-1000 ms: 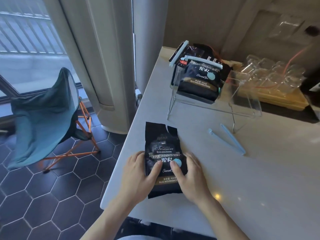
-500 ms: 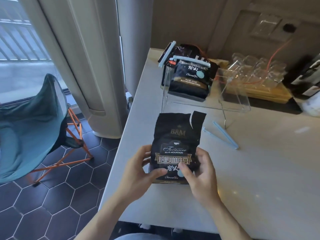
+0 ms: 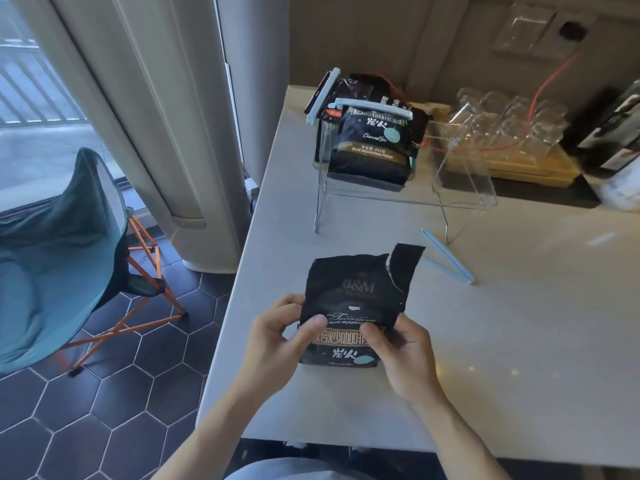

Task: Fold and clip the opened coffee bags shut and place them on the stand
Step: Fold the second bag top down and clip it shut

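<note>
An opened black coffee bag [image 3: 356,292] stands upright near the table's front edge, its torn top ragged with a flap sticking up at the right. My left hand [image 3: 277,337] grips its left side, thumb on the front label. My right hand [image 3: 401,355] grips the right side the same way. A light blue clip [image 3: 446,256] lies open on the table just right of the bag. On the clear stand [image 3: 464,188] at the back sit two black coffee bags [image 3: 372,147], each with a blue clip across its folded top.
The white table [image 3: 519,341] ends at its left edge beside a pale standing unit [image 3: 166,133]. Clear glasses on a wooden tray [image 3: 502,129] sit behind the stand. A teal folding chair [image 3: 59,244] stands on the dark tiled floor at left.
The bag lay flat under both hands; both hands have raised it upright and shifted higher on its sides. The view has also moved closer to the table.
</note>
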